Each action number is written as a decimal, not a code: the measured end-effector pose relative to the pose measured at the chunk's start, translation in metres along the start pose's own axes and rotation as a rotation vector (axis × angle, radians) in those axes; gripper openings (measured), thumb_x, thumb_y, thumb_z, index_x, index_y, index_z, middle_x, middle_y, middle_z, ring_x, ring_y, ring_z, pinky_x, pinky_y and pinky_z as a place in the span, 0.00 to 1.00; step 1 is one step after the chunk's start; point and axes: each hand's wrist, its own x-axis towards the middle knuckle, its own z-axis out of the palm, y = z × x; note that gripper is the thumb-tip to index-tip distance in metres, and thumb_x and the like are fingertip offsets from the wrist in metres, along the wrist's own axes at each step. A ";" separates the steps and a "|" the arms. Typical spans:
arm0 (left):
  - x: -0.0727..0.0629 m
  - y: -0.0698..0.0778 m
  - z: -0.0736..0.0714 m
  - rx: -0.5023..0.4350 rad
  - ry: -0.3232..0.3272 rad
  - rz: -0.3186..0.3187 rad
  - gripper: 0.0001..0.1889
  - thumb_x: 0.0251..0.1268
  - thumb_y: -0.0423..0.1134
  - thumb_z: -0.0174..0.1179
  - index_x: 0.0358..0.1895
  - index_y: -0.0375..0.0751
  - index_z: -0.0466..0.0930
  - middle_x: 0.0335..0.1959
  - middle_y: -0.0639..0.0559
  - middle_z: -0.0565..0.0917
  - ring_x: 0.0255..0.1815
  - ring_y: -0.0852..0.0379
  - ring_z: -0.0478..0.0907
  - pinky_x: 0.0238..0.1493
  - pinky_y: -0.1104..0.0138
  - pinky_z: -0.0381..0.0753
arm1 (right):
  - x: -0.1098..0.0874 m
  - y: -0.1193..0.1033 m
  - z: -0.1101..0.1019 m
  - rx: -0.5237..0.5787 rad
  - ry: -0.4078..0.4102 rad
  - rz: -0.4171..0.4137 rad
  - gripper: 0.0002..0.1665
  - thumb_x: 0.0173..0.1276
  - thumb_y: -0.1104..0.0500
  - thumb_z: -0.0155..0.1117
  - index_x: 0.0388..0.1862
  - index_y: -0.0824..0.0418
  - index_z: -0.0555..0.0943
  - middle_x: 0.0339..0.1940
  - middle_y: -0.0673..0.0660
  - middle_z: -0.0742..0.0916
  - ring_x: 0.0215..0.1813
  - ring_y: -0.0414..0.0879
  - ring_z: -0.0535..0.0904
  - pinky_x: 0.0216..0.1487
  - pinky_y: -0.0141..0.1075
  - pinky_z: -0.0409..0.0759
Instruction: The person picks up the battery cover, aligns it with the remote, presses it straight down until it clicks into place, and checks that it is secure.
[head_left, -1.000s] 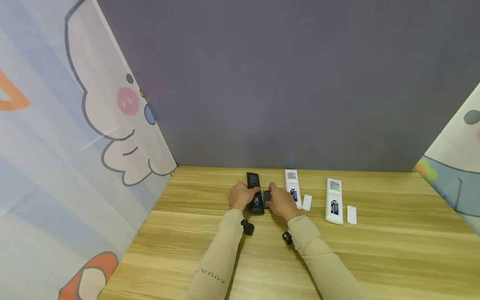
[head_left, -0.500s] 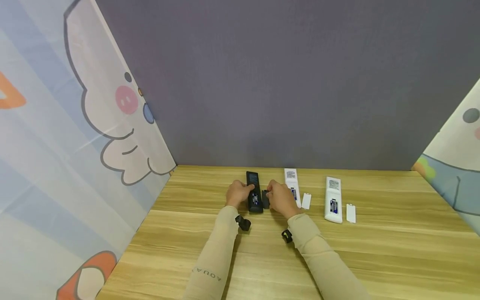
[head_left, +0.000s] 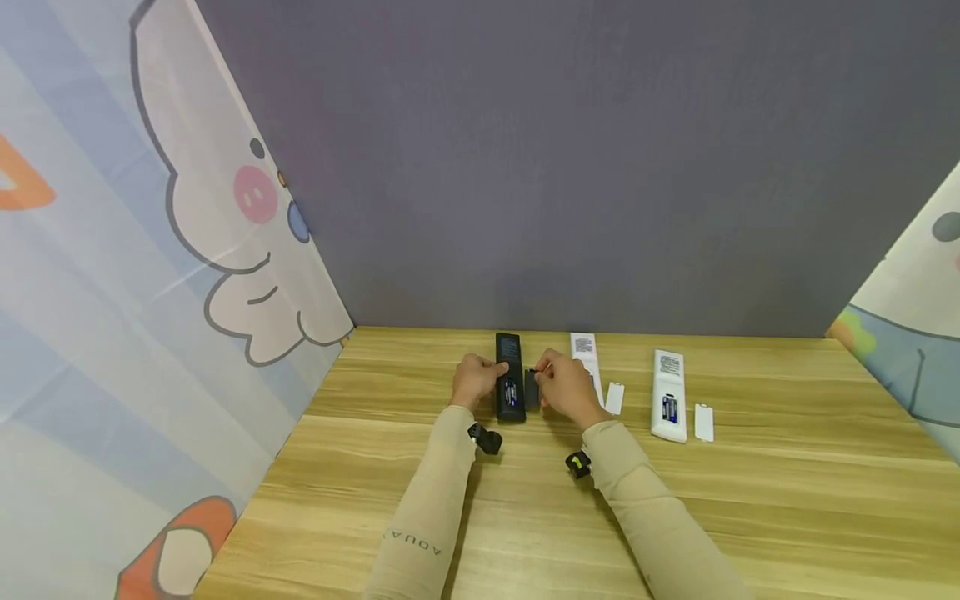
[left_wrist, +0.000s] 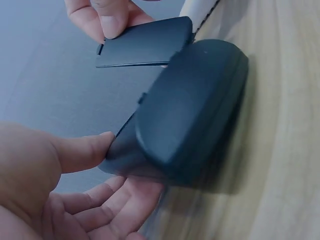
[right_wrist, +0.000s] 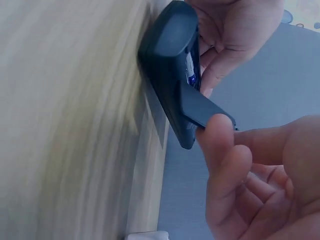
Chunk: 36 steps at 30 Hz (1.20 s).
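Left forearm (head_left: 420,508) and right forearm (head_left: 663,517) extend forward, sleeved, slanting inward. Left hand (head_left: 474,381) gripping: left thumb (left_wrist: 87,151) stretched out, left fingers (left_wrist: 107,210) bent opposite. Right hand (head_left: 570,390) pinching between fingertips (right_wrist: 220,132), remaining fingers (right_wrist: 257,187) curled toward palm. Hands near each other, not touching.

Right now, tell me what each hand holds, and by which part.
The left hand holds the black remote by its side near the middle; the right hand pinches the black cover by the edge away from the remote.
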 end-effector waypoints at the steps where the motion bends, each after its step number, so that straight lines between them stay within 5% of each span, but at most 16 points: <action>1: -0.001 0.000 -0.001 -0.014 0.000 0.006 0.16 0.68 0.48 0.68 0.32 0.37 0.89 0.15 0.53 0.78 0.21 0.56 0.74 0.21 0.66 0.67 | 0.000 0.000 0.000 0.008 0.000 0.002 0.03 0.75 0.63 0.63 0.45 0.61 0.80 0.22 0.54 0.85 0.20 0.47 0.83 0.25 0.36 0.74; 6: -0.001 0.000 -0.004 -0.080 -0.011 0.039 0.14 0.68 0.45 0.68 0.39 0.34 0.89 0.19 0.51 0.83 0.24 0.53 0.82 0.24 0.68 0.71 | 0.001 -0.003 -0.001 0.079 0.008 0.002 0.03 0.75 0.62 0.63 0.44 0.59 0.80 0.29 0.57 0.88 0.24 0.52 0.86 0.26 0.36 0.75; 13: -0.001 0.003 -0.008 -0.171 -0.050 0.044 0.14 0.69 0.42 0.67 0.41 0.31 0.87 0.22 0.48 0.84 0.23 0.56 0.81 0.24 0.69 0.78 | 0.000 -0.006 -0.001 0.221 0.002 -0.002 0.02 0.75 0.63 0.64 0.43 0.60 0.79 0.35 0.65 0.88 0.26 0.58 0.87 0.23 0.36 0.80; 24: -0.005 0.006 -0.010 -0.250 -0.106 0.045 0.16 0.72 0.41 0.65 0.49 0.29 0.84 0.34 0.39 0.89 0.26 0.54 0.86 0.32 0.60 0.89 | -0.003 -0.011 0.001 0.379 -0.001 -0.065 0.02 0.74 0.65 0.63 0.43 0.63 0.80 0.33 0.63 0.89 0.23 0.57 0.84 0.21 0.35 0.79; 36: -0.011 0.012 -0.015 -0.312 -0.143 0.065 0.17 0.74 0.43 0.63 0.54 0.32 0.80 0.40 0.41 0.87 0.32 0.53 0.87 0.38 0.57 0.90 | -0.009 -0.020 -0.003 0.405 -0.011 -0.100 0.03 0.76 0.65 0.62 0.45 0.61 0.81 0.34 0.61 0.87 0.23 0.72 0.80 0.15 0.36 0.73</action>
